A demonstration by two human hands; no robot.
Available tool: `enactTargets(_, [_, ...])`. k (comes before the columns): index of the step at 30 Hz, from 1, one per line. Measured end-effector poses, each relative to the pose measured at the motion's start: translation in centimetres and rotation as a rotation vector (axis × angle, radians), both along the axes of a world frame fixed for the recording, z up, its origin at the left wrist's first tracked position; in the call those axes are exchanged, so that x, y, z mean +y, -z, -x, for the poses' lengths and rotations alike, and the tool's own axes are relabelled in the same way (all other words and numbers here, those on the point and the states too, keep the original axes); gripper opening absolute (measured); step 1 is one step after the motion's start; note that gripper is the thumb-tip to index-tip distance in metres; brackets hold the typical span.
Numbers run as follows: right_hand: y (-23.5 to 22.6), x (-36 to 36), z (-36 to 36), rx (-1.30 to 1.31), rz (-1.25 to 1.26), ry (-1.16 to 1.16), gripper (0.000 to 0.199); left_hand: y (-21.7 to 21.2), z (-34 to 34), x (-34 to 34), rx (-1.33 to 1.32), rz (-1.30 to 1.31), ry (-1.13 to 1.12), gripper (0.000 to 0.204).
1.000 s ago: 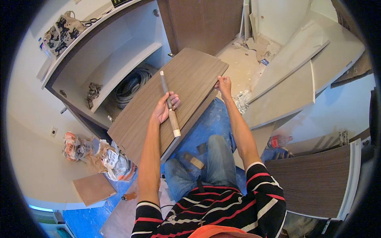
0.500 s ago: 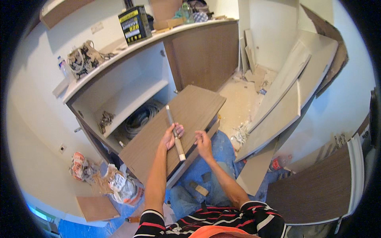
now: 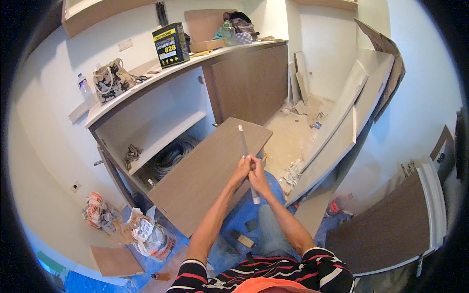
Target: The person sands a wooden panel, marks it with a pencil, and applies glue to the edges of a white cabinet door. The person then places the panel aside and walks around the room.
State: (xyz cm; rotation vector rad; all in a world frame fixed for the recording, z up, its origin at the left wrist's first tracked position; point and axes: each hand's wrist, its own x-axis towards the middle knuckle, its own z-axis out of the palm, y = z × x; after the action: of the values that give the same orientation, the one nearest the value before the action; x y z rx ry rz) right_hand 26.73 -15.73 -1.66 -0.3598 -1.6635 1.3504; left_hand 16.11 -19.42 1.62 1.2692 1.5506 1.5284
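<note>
A slim grey-brown stick (image 3: 244, 140) with pale ends slants over the near right edge of a wood-grain panel (image 3: 195, 171). My left hand (image 3: 240, 173) is closed around its middle. Against the left fingertips, my right hand (image 3: 258, 177) is closed in a pinch at the stick; what exactly its fingertips grip is partly hidden. The panel lies flat in front of me, beside an open cabinet (image 3: 146, 105). Between my legs on the floor covering is a small tan-and-dark block (image 3: 243, 239).
Tall boards (image 3: 332, 146) lean along the right wall. A dark curved panel (image 3: 381, 229) stands at the lower right. On the counter are a black adhesive can (image 3: 171, 45) and a patterned bag (image 3: 111, 80). Coiled hose (image 3: 171, 157) sits inside the cabinet. Plastic bags (image 3: 149, 232) lie left.
Both hands have come together at the stick, which has moved right toward the panel's edge. My right hand, apart from the stick before, now meets it.
</note>
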Motion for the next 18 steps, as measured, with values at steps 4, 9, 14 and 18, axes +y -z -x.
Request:
enactTargets(4, [2.5,1.9,-3.0,-0.145,-0.086,0.230,0.045,0.3,0.2,0.6,0.286,-0.082,0.041,0.044])
enactTargets(9, [4.7,2.8,-6.1,-0.183,-0.479,0.352,0.048,1.8,6.9,-1.3,0.622,0.046,-0.288,0.042])
enactTargets(14, [6.7,1.7,-7.9,-0.447,-0.495,0.275,0.052,3.8,12.7,-3.9,0.965,0.308,-0.439,0.044])
enactTargets(18, [7.5,1.8,-7.7,-0.567,-0.533,0.271,0.053,4.2,12.4,-4.2,1.031,0.311,-0.435,0.045])
